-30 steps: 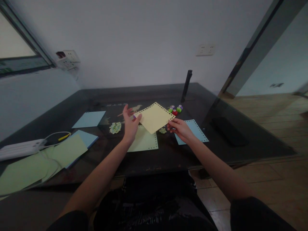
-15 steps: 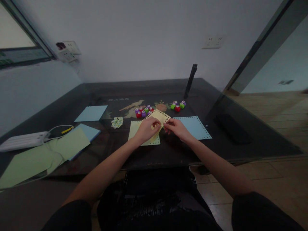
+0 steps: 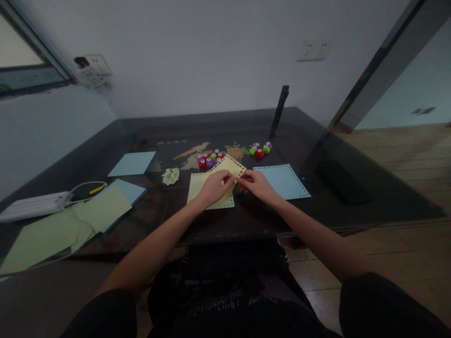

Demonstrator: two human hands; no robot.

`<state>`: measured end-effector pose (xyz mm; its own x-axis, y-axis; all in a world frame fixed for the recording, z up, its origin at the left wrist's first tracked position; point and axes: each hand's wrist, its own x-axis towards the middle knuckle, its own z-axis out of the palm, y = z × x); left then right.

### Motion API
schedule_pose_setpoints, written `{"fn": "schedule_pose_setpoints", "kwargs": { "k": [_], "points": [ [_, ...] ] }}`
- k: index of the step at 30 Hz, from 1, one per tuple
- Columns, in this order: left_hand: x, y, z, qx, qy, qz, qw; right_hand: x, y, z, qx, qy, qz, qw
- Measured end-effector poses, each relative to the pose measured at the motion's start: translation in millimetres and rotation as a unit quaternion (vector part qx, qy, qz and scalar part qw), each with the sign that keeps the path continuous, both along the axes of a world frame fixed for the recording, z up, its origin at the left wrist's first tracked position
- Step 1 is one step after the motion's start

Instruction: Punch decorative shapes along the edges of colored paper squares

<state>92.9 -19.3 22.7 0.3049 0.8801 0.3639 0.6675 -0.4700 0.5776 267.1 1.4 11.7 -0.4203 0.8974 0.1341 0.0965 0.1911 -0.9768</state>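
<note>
My left hand [image 3: 216, 185] is closed on a pale yellow sheet of paper [image 3: 230, 164] with holes punched along its edges, tilted up off the table. At the sheet's right corner, the fingers of my right hand [image 3: 255, 183] pinch its edge. Whether a small piece is also between the fingertips is hidden. Beneath my left hand lies another pale yellow-green punched sheet [image 3: 194, 188]. To the right of my right hand rests a light blue sheet [image 3: 282, 180] with punched edges. Just behind the held paper sit several small red, purple and green pieces with white tops [image 3: 209, 162].
A second cluster of coloured pieces [image 3: 260, 153] lies farther right, near an upright black stick [image 3: 280, 111]. At left are a small pile of pale cutouts [image 3: 171, 176], a blue sheet [image 3: 133, 164], green sheets [image 3: 45, 237] and a white power strip [image 3: 35, 206] with cable. A dark flat object [image 3: 343, 182] lies right.
The held yellow sheet and both hands have shifted slightly, with the fingertips still together at its corner. The whole view has tilted a little.
</note>
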Motion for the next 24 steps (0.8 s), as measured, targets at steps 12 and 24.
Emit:
{"fn": "schedule_pose_setpoints", "kwargs": {
  "k": [12,24],
  "points": [
    [1.6,0.1,-1.9,-0.014,-0.035,-0.018,0.999,0.3,0.9,-2.3,0.004,-0.030,-0.001,1.000],
    [3.6,-1.3,-1.7,-0.039,-0.081,-0.024,0.996,-0.2,0.4,-2.6,0.016,-0.022,-0.008,1.000]
  ]
}}
